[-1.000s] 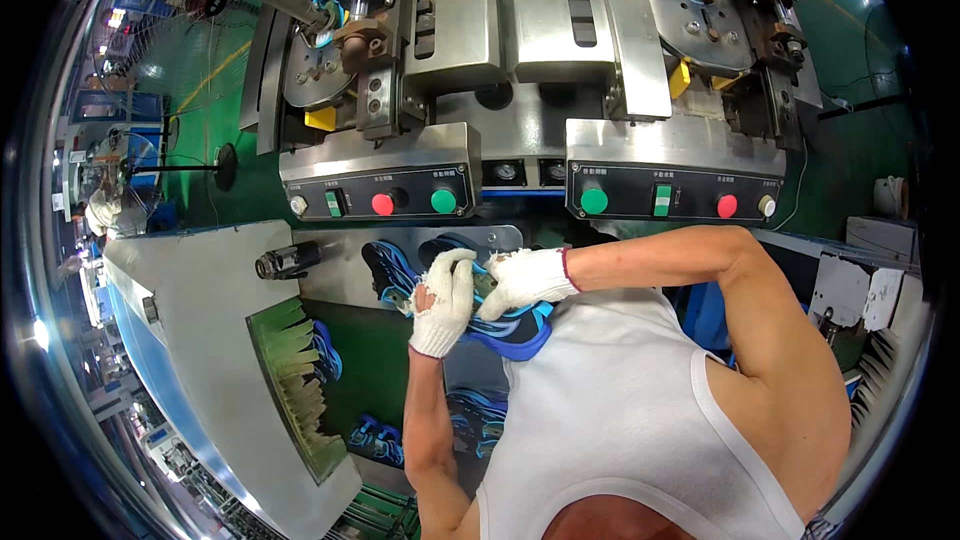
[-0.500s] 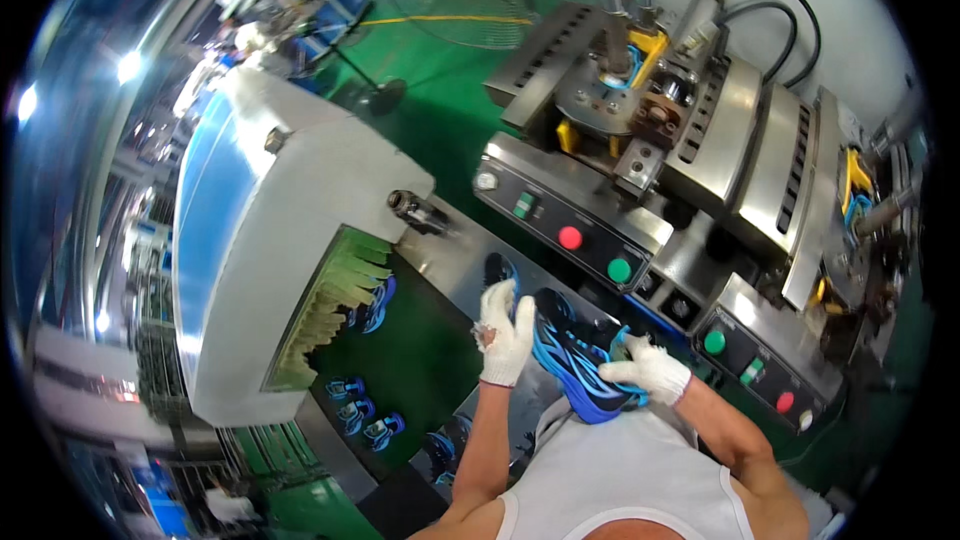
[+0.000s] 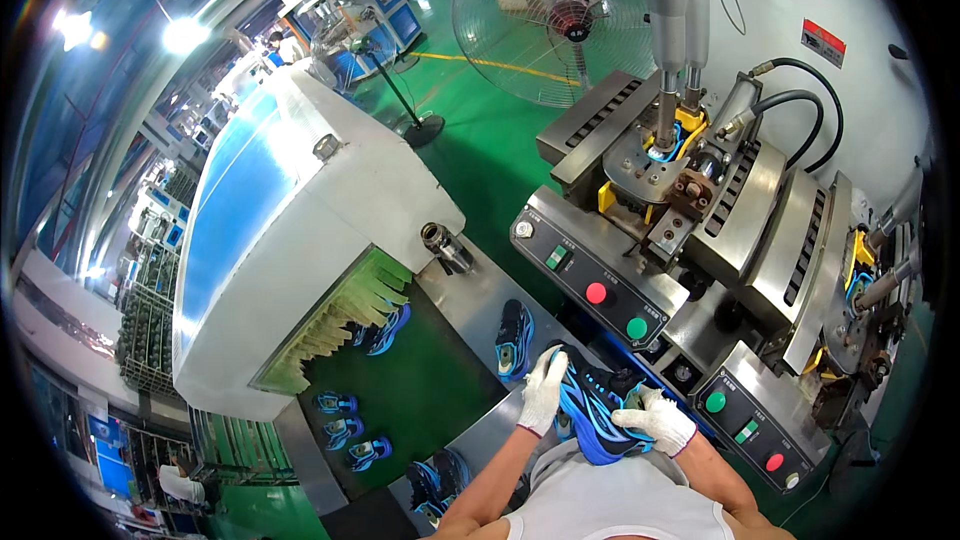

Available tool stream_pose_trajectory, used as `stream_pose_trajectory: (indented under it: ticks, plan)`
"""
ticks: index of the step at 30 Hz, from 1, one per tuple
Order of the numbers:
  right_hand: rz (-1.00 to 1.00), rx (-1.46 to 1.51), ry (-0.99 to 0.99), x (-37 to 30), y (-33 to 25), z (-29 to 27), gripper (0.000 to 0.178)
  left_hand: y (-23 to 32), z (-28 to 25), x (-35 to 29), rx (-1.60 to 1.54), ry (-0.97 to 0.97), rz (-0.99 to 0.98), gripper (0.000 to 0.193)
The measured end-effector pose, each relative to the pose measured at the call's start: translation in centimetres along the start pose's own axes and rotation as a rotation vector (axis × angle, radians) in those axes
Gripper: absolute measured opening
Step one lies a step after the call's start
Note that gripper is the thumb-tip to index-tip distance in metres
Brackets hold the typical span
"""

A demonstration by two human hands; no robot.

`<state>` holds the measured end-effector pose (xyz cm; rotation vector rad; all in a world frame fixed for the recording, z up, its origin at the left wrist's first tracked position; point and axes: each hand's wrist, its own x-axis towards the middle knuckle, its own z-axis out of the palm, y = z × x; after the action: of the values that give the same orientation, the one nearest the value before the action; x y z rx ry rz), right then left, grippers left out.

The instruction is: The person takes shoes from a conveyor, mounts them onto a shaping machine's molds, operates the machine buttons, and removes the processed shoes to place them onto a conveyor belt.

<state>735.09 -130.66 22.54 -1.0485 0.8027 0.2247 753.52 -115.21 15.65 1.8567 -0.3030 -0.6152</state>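
While gloved hands [image 3: 543, 392] [image 3: 657, 421] hold it | black-blue shoe [image 3: 590, 408] | between them, touching both

From the wearer's head, the fisheye view looks steeply down and outward, tilted: hands [image 3: 542, 392] close at 5 o'clock, machine [image 3: 735, 195] farther at 3, ceiling light [image 3: 185, 35] distant at 10.

- Sneaker [image 3: 590, 412], lower centre: black upper, wavy light-blue lines, royal-blue sole edge.
- Left knit glove [image 3: 543, 390] and right knit glove [image 3: 656, 422], either side of it: off-white.
- Tank top [image 3: 620, 505], bottom edge: pale greyish white.
- Conveyor belt [image 3: 430, 380], lower left of centre: dark green.
- Strip curtain [image 3: 345, 310], left of centre: yellowish green.
- Tunnel hood [image 3: 390, 210], left: off-white, bright-blue side panel [image 3: 232, 205].
- Control panel [image 3: 570, 282], right of centre: black, red button [image 3: 596, 293], green button [image 3: 637, 328].
- Floor [image 3: 480, 145], upper centre: green, crossed by a yellow line [image 3: 495, 64].
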Motion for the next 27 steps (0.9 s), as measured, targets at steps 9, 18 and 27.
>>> stream_pose_trajectory:
  ticks: [9,18,27]
  plan:
    - [-0.030,0.077,-0.006,-1.1,0.0,0.0,0.078,-1.3,0.6,0.7,-0.091,-0.025,0.026,0.050]
    - [-0.103,-0.060,0.038,-0.3,1.8,-1.5,0.060,2.0,1.2,0.3,-0.045,-0.015,0.022,0.045]
    - [-0.180,0.088,0.075,-0.3,1.4,-1.3,0.052,4.2,0.7,0.7,-0.096,-0.061,0.036,0.047]
